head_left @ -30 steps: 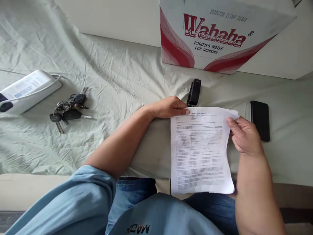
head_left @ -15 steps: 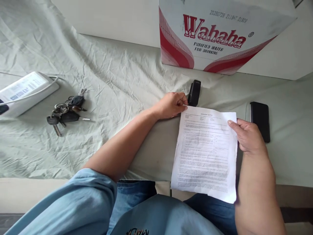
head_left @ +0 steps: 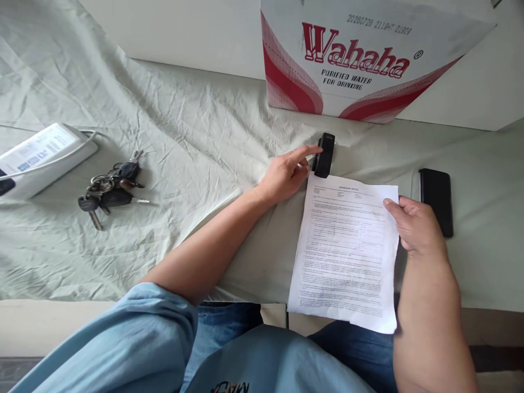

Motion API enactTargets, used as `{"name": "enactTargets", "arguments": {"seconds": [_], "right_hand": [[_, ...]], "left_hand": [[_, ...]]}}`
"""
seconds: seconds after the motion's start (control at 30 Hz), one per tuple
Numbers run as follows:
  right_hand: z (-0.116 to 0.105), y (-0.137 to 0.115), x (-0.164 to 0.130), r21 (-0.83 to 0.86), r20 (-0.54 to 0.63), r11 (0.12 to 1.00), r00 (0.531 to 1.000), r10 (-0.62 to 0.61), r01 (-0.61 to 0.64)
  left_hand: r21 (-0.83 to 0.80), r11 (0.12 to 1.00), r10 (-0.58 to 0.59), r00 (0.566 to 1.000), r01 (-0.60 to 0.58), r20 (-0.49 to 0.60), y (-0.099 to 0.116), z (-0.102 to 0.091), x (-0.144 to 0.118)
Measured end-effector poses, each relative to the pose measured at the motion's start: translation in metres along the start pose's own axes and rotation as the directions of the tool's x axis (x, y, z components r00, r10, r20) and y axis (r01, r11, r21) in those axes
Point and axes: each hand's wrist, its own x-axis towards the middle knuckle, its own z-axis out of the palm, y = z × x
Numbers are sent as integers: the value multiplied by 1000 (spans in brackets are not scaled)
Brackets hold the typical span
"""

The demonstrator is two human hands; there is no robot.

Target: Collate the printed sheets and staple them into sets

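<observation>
In the head view my right hand (head_left: 415, 225) pinches the upper right edge of a printed sheet of paper (head_left: 347, 251), thumb on top. The sheet is slightly creased, and its lower part reaches past the table edge over my lap. My left hand (head_left: 289, 172) has its index finger stretched out onto a black stapler (head_left: 326, 155), while the other fingers are bent and hold nothing that I can see. The stapler's near end meets the top left corner of the sheet; whether the corner sits between its jaws I cannot tell.
A black phone (head_left: 436, 203) lies right of my right hand. Behind the stapler stands a red and white water carton (head_left: 356, 65). On the left are a bunch of keys (head_left: 112, 188) and a white device with a cable (head_left: 45, 155), all on a wrinkled pale cloth (head_left: 196, 125).
My left hand has let go of the sheet's top left corner and stretched its index finger onto the stapler. The right hand still holds the sheet in nearly the same place.
</observation>
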Motion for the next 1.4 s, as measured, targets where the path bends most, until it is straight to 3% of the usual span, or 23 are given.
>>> {"name": "enactTargets", "arguments": {"seconds": [0.07,0.13,0.27,0.4,0.47,0.57,0.67,0.77,0.87,1.0,1.13,1.27,1.4], "right_hand": [[4,-2,-2,-1,-62,1000,998,28,-28],[6,-3,-4,-4,-85,999,996,36,-36],[7,-4,-2,-27,-77,1000,997,-5,3],[10,-11,-3,57,-100,998,994,37,-31],[9,-17,-7,90,-69,994,996,62,-56],[2,-28,-17,86,102,992,991,88,-97],[-5,-35,-24,101,183,988,978,101,-121],[-2,-34,-22,185,19,981,998,60,-62],[6,-28,-13,249,-131,968,991,27,6],[14,-23,-6,274,-231,960,973,4,61],[17,-26,-4,297,-214,954,977,22,43],[19,-27,-1,322,-228,946,972,60,17],[18,-23,3,269,-332,958,943,-8,103]], "left_hand": [[18,990,139,990,-138,-19,-10,2,-1],[74,980,183,983,-184,24,-15,4,-2],[263,961,56,992,-83,111,-8,10,-9],[299,954,7,997,-31,82,2,14,-18],[205,977,50,997,-62,65,0,12,-17],[-57,993,99,995,-99,-5,-9,6,-11],[-351,936,-51,997,29,-53,-12,1,-4],[-499,846,-195,980,190,41,-2,-4,-1],[-496,841,-185,976,216,112,12,-9,-2],[-379,904,-126,971,196,202,17,-14,-3],[-296,942,-122,983,158,135,9,-12,1],[-377,914,-136,989,147,56,7,-9,2],[-473,867,-129,988,156,90,10,-9,1]]}}
